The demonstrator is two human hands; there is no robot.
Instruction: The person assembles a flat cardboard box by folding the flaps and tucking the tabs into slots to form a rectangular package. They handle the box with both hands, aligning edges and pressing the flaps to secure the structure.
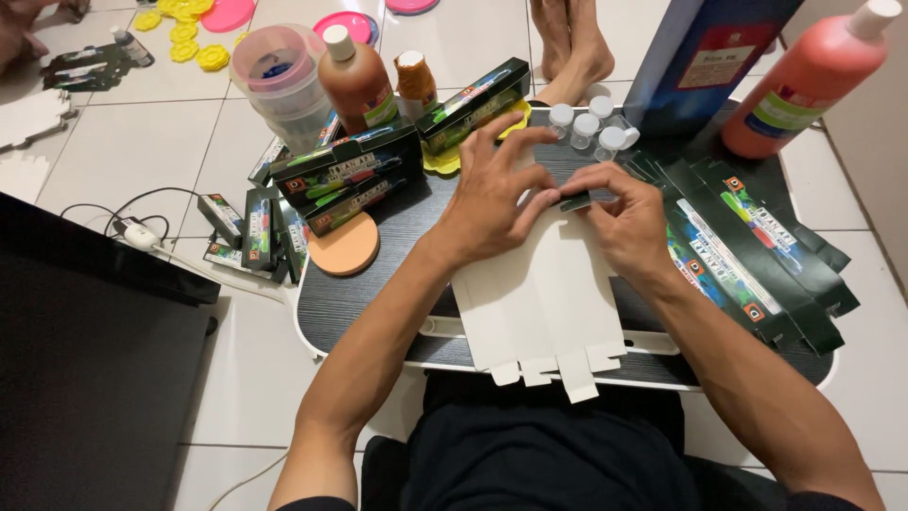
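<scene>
Head view, looking down: we work at a small dark tray table (378,293) with a wood-grain surface and a pale rounded rim, set over a white tiled floor (142,142). Flat on the tray, plain white side up, lies an unfolded cardboard carton blank (539,303), matte and creased into long panels, its small tabs hanging over the near rim. Our left hand (492,194) rests on the blank's far end, palm down, fingers bent and spread. Our right hand (624,218) meets it there, thumb and forefinger pinched on a dark green end flap (575,201) of the blank. Both forearms reach in from the lower edge, angled toward each other.

To the right, overlapping flat cartons (747,246) in glossy dark green lie fanned out. To the left, folded-up green boxes (345,175) are stacked, beside a round orange disc (345,248). Beyond our hands stand small clear vials with white caps (591,128), a brown squeeze bottle (355,80), an orange-red bottle (813,80) and a clear plastic tub (279,80).
</scene>
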